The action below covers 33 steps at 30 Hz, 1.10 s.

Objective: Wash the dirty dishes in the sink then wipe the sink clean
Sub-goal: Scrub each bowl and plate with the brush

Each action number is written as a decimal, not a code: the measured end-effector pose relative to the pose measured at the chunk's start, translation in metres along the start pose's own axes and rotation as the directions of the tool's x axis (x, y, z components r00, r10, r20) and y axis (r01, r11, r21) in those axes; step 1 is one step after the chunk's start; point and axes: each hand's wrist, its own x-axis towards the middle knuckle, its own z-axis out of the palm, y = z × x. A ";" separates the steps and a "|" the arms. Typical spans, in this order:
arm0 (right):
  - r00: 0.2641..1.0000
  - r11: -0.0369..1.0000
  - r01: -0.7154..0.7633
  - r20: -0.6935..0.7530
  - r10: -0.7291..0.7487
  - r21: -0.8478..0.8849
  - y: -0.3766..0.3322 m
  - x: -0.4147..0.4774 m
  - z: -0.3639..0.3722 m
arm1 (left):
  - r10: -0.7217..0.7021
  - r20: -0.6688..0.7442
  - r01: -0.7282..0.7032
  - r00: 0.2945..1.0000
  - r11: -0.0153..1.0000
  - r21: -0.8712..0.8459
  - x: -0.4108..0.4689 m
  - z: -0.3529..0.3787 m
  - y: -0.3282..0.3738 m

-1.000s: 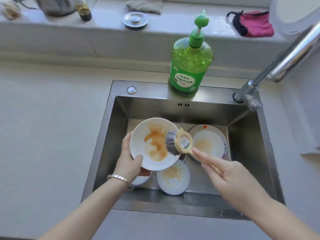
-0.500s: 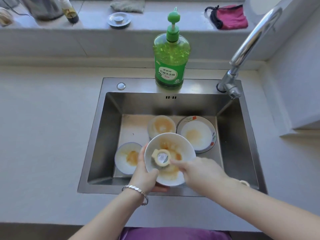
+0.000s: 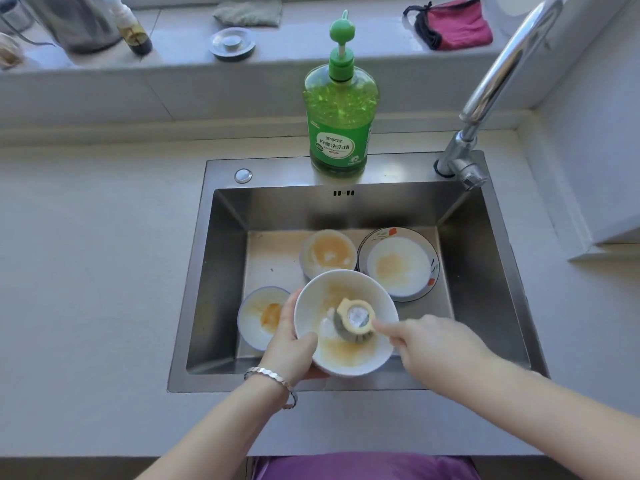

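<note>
brush [image 3: 354,322] handle hidden in right hand [image 3: 434,344], bowl [image 3: 343,355] underside unseen

Three bowls [image 3: 346,323], one plate [image 3: 398,263], one brush [image 3: 355,320], one soap bottle [image 3: 339,133].

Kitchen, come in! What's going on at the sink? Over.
Left hand holds bowl. Right hand scrubs it with brush. Three dirty dishes wait in sink. Nothing blocking.
</note>
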 end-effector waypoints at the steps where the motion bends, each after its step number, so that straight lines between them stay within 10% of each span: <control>1: 0.999 0.999 0.032 0.024 -0.032 0.029 -0.003 -0.007 0.004 | 0.003 0.008 -0.003 1.000 1.000 0.000 0.000 -0.001 -0.001; 27: 0.996 0.988 -0.063 -0.056 0.072 0.142 -0.007 0.004 -0.005 | 0.050 -0.014 -0.050 0.999 0.998 0.034 -0.005 -0.007 0.015; 33: 0.994 0.985 0.103 -0.038 -0.099 0.141 -0.028 -0.002 -0.001 | 0.055 0.007 -0.055 0.998 0.997 0.046 -0.009 -0.004 0.012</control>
